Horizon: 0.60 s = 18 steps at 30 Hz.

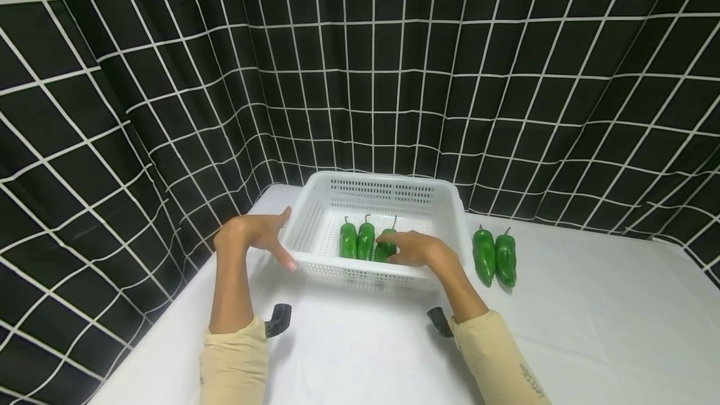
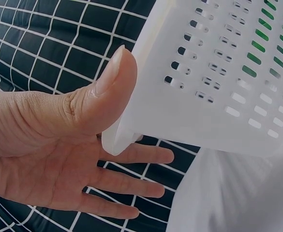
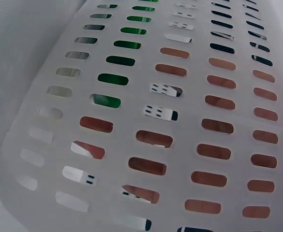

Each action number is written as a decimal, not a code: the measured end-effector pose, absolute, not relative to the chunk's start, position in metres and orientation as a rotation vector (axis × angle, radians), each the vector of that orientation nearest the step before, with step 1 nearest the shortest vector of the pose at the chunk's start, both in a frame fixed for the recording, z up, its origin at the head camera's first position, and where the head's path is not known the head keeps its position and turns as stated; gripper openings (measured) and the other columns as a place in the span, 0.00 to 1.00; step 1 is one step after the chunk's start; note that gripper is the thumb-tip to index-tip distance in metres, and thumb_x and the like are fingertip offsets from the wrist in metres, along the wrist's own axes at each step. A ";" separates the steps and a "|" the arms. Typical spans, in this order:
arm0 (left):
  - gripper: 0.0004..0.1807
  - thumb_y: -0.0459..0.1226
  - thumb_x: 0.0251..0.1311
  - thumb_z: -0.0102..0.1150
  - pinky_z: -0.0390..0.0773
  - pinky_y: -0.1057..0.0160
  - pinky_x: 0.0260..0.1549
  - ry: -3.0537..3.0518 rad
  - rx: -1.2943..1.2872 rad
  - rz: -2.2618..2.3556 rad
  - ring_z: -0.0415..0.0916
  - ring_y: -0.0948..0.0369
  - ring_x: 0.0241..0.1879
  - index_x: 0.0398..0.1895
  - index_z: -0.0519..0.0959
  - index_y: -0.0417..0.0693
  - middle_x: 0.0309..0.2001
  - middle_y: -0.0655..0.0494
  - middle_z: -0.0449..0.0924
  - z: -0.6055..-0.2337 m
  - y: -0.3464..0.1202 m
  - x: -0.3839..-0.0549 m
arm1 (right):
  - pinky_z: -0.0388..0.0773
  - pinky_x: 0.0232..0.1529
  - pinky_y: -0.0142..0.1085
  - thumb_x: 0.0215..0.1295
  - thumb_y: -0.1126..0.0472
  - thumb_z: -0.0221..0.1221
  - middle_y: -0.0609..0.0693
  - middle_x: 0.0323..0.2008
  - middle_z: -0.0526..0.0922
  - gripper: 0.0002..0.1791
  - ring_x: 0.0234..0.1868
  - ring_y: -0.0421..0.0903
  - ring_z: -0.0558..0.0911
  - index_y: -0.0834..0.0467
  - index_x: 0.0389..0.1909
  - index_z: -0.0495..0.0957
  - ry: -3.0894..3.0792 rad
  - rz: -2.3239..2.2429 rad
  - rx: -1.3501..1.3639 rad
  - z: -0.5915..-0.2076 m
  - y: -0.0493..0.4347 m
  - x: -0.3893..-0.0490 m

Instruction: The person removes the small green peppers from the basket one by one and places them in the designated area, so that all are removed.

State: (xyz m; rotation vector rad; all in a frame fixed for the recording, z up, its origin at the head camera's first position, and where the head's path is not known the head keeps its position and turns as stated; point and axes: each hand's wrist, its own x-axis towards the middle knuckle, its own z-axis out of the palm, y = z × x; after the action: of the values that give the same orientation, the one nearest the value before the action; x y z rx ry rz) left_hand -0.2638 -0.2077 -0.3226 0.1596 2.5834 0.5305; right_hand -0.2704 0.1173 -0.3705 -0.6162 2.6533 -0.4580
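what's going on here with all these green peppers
A person has their right grip on the rightmost pepper of three in a white basket; whether it is being set down or picked up can't be told. The other two, the left pepper and the middle pepper, lie beside it. The left grip is at the basket's near left corner, fingers straight. Two more peppers lie side by side on the white table, right of the basket.
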 end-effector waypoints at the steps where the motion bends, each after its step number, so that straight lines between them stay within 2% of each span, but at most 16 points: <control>1: 0.85 0.59 0.33 0.87 0.56 0.29 0.77 2.584 0.152 0.523 0.46 0.35 0.83 0.86 0.35 0.46 0.85 0.38 0.44 -0.322 -0.207 -0.264 | 0.71 0.72 0.62 0.72 0.58 0.61 0.56 0.67 0.82 0.28 0.70 0.61 0.79 0.51 0.72 0.74 2.663 -0.463 -0.618 -0.371 0.118 -0.271; 6: 0.84 0.59 0.34 0.87 0.56 0.30 0.77 2.587 0.135 0.509 0.46 0.36 0.84 0.86 0.35 0.47 0.85 0.38 0.44 -0.322 -0.206 -0.264 | 0.79 0.64 0.55 0.72 0.58 0.61 0.52 0.53 0.89 0.20 0.57 0.53 0.86 0.54 0.62 0.79 2.709 -0.444 -0.629 -0.373 0.118 -0.274; 18: 0.85 0.59 0.34 0.87 0.55 0.30 0.77 2.579 0.153 0.521 0.46 0.36 0.84 0.86 0.34 0.46 0.85 0.38 0.45 -0.322 -0.207 -0.264 | 0.72 0.72 0.62 0.72 0.57 0.60 0.56 0.65 0.84 0.25 0.69 0.60 0.79 0.54 0.69 0.77 2.703 -0.455 -0.600 -0.374 0.118 -0.273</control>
State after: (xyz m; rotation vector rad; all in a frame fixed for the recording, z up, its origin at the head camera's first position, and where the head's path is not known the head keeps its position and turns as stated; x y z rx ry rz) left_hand -0.2639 -0.2074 -0.3219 0.1526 2.5793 0.5206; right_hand -0.2732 0.1180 -0.3740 -0.5999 2.7033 -0.4545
